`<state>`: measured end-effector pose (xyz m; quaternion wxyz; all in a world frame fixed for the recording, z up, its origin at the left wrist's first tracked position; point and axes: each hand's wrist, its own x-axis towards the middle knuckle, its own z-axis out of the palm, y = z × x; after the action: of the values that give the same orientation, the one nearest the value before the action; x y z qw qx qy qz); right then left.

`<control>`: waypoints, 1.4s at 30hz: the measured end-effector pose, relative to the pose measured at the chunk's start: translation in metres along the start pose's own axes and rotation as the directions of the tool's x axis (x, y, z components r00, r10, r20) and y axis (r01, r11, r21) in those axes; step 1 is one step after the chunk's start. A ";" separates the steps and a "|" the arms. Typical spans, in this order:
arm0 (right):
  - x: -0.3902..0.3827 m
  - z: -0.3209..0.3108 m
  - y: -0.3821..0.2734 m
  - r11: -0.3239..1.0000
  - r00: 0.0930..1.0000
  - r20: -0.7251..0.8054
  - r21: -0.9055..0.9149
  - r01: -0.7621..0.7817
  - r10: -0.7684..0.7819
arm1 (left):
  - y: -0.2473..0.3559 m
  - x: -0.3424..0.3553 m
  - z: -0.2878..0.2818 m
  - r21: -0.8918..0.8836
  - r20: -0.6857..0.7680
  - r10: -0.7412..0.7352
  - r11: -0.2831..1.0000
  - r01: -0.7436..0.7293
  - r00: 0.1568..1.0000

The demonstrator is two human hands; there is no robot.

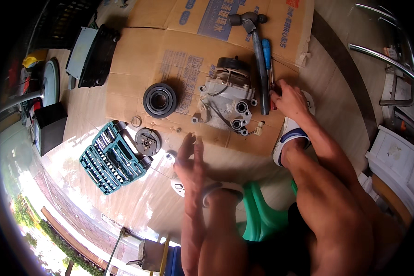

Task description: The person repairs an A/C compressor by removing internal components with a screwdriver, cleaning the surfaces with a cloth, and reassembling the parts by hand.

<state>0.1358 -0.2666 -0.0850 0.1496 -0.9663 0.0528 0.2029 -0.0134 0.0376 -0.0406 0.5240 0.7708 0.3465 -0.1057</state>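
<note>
My right hand (290,99) has its fingers closed at a red-handled tool (273,104), whose kind is mostly hidden. Beside it lie a ball-peen hammer (259,60) and a blue-handled screwdriver (266,49). Left of the hammer, a metal air-conditioning compressor (226,101) rests on flattened cardboard (133,60), its ports toward me. My left hand (190,161) is held out with fingers stretched and holds nothing, near the cardboard's front edge. A black grooved pulley (160,100) lies flat left of the compressor. Closer to me are a round clutch plate (147,141) and a thin ring (136,121).
An open green socket set (112,158) lies on the floor at left. Behind it stand a black box (50,126) and a dark bin-like case (94,55). A green stool (262,214) is under me. Chrome chair legs (384,60) and white drawers (395,156) stand at right.
</note>
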 end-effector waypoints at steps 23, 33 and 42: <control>0.071 -0.024 -0.126 0.843 0.906 0.311 0.532 0.083 -0.286 | -0.039 0.046 0.046 -0.612 0.325 0.067 0.775 0.156 0.943; 0.023 -0.022 -0.079 0.737 0.999 0.032 0.676 0.001 -0.031 | -0.036 0.046 0.027 -0.686 0.205 0.112 0.725 0.061 0.972; -0.018 -0.017 -0.044 0.831 0.992 -0.086 0.542 0.125 -0.093 | -0.004 0.039 0.014 -0.151 -0.096 0.370 0.912 -0.381 0.924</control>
<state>0.1330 -0.2299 -0.0512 0.4284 -0.8903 0.0575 0.1434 0.0156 0.0425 -0.0700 0.5857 0.7794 0.2165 0.0514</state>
